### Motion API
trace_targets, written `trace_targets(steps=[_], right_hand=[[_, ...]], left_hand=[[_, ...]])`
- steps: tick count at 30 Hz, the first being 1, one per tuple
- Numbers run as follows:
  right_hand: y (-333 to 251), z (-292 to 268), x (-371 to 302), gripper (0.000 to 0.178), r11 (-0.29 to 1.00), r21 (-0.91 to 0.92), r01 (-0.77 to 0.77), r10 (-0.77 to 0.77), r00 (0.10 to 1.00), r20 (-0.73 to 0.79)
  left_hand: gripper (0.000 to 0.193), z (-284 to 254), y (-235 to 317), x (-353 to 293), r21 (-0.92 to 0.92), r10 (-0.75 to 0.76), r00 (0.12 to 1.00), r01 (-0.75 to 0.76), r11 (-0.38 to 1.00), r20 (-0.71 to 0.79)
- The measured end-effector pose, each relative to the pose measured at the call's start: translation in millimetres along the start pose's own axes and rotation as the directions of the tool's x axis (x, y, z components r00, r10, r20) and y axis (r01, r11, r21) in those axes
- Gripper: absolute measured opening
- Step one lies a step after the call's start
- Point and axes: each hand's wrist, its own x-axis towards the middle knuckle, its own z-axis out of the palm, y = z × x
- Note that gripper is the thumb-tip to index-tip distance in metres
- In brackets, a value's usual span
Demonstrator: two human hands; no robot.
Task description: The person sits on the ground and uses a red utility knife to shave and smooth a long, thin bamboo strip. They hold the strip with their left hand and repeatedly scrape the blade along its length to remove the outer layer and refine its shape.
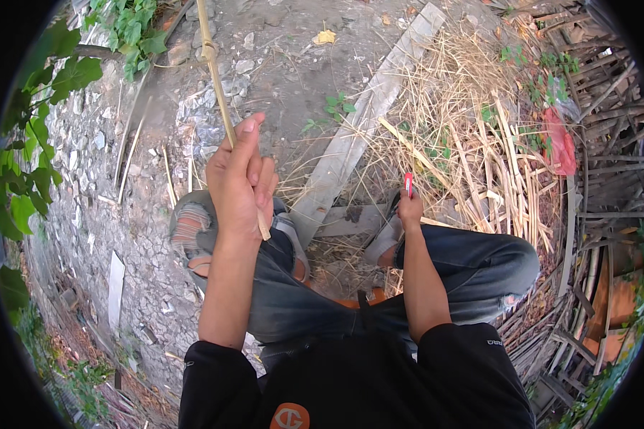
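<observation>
My left hand [240, 182] is raised over my left knee, its fingers closed round a thin bamboo stick [211, 61]. The stick runs up past the top of the view and has a knobby joint on its upper part. Its cut lower end pokes out below the palm by the wrist. Between my knees, lower down, my right hand [410, 209] is closed on a slim red tool [408, 184] with a white patch, pointing away from me. Which kind of tool it is I cannot tell. The two hands are apart, and the tool does not touch the stick.
A long grey plank [354, 136] slants across the ground ahead, with a short board [349, 220] by my feet. Dry shavings [454, 93] and pale split strips [508, 168] lie to the right. Beyond are red plastic [559, 143] and stacked sticks [615, 114]. Leaves [32, 157] hang left.
</observation>
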Motion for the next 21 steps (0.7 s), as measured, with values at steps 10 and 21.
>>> trace_targets(steps=[10, 21], right_hand=[[-110, -25, -43, 0.027, 0.823, 0.569, -0.004, -0.153, 0.961, 0.229], [-177, -44, -57, 0.032, 0.748, 0.647, 0.144, -0.378, 0.895, 0.238]], left_hand=[[0.038, -5, -3, -2, -0.048, -0.030, 0.996, 0.034, 0.998, 0.089], [0.038, 3, -2, -7, -0.015, -0.073, 0.989, 0.076, 0.997, 0.132]])
